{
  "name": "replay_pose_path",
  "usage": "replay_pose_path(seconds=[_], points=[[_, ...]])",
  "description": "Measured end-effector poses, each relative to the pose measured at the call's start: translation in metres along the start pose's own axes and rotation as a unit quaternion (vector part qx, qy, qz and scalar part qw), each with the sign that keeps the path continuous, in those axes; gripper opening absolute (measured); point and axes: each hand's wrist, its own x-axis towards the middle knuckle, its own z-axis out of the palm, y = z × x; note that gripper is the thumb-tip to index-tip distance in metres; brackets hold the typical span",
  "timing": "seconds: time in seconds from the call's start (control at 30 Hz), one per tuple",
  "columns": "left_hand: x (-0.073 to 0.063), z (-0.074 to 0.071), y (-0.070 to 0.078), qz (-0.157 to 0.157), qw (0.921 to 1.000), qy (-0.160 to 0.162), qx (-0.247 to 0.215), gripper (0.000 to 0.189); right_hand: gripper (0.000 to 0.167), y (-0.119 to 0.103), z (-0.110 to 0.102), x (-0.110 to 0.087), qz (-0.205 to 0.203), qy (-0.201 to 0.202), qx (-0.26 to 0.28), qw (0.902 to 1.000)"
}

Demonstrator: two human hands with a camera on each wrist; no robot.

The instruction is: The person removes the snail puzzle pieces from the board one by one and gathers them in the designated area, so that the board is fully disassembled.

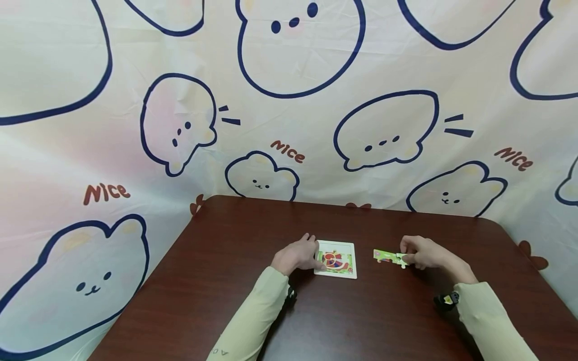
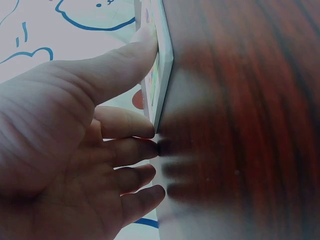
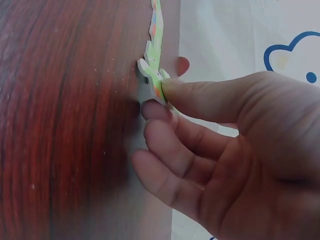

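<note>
A white-framed jigsaw puzzle (image 1: 335,260) lies on the table, with a red and orange picture and green patches inside. My left hand (image 1: 298,254) is at its left edge. In the left wrist view the left thumb (image 2: 135,55) lies over the frame (image 2: 163,75), while the other fingers reach out fairly straight with their tips at the tabletop. To the right, my right hand (image 1: 422,252) pinches the end of a green strip of joined jigsaw pieces (image 1: 386,256). The right wrist view shows the pinched puzzle piece (image 3: 156,86) between thumb and index finger, the other fingers curled below.
The dark brown wooden table (image 1: 343,316) stretches out on all sides of the puzzle. Behind and beside it hangs a pale cloth (image 1: 316,125) printed with blue-outlined cartoon animals. A dark band (image 1: 447,300) sits on the right wrist.
</note>
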Motion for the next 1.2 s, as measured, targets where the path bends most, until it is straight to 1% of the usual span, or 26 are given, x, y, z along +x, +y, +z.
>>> replay_pose_path(seconds=[0.13, 0.4, 0.57, 0.67, 0.93, 1.0, 1.2], points=[[0.0, 0.002, -0.001, 0.0, 1.0, -0.002, -0.005, 0.076, 0.009, -0.001, 0.003, 0.001, 0.018, 0.005, 0.001, 0.9998], [0.001, 0.001, 0.001, -0.007, 1.0, -0.003, 0.003, 0.078, 0.006, -0.007, 0.005, 0.002, 0.035, 0.016, -0.006, 0.9993], [0.002, 0.002, 0.001, -0.004, 1.0, -0.005, 0.004, 0.077, 0.007, -0.01, 0.005, 0.002, 0.051, 0.014, -0.014, 0.9985], [0.002, 0.001, 0.001, -0.002, 0.9999, -0.005, 0.009, 0.077, 0.008, -0.01, 0.005, 0.002, 0.052, 0.014, -0.027, 0.9982], [0.004, 0.001, 0.002, 0.0, 0.9999, -0.002, 0.015, 0.077, 0.014, -0.009, 0.006, 0.002, 0.074, 0.015, -0.033, 0.9966], [0.003, 0.0, 0.002, 0.001, 0.9999, 0.001, 0.016, 0.076, 0.014, -0.01, 0.006, 0.004, 0.072, 0.02, -0.037, 0.9965], [0.002, 0.001, 0.001, -0.003, 1.0, -0.001, 0.006, 0.076, 0.011, -0.013, 0.01, 0.009, 0.042, 0.034, -0.044, 0.9975]])
